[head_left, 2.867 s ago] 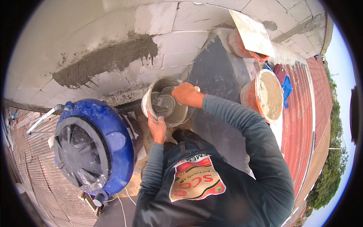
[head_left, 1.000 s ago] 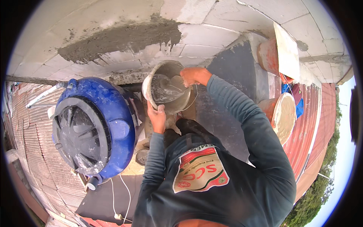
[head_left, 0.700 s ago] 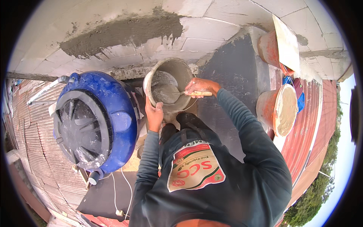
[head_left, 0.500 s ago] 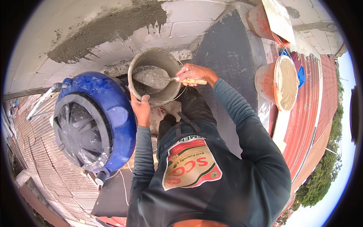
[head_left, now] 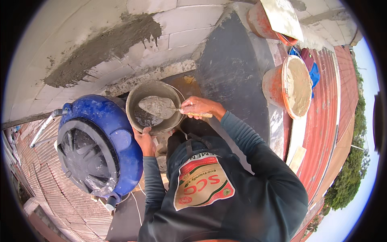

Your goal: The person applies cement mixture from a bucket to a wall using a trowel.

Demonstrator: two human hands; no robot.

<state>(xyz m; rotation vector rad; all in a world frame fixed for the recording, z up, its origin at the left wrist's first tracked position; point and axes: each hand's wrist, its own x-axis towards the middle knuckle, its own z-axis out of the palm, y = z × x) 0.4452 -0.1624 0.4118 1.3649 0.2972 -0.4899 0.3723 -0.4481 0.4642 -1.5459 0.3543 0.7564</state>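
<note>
My right hand (head_left: 197,107) is wrapped round the wooden handle of a trowel (head_left: 156,106). Wet grey mortar coats its blade, which is over the mouth of a grey, mortar-crusted bucket (head_left: 145,91). Dark wet residue (head_left: 148,120) shows at the bottom of the bucket, partly behind the blade. At the bucket's near left side, my left hand (head_left: 146,141) grips the rim with the thumb on top; its other fingers are mostly hidden under the bucket.
A blue water tank (head_left: 131,141) with a black lid stands close to my left arm. Ahead, a block wall (head_left: 181,40) carries a patch of wet mortar (head_left: 105,50). To the right are an orange bucket (head_left: 274,86) full of mortar and another bucket (head_left: 260,20) under a board.
The bucket and both hands sit lower and further left in the picture, which has itself shifted. More of the bucket's bottom shows, and the trowel blade has come nearer its mouth.
</note>
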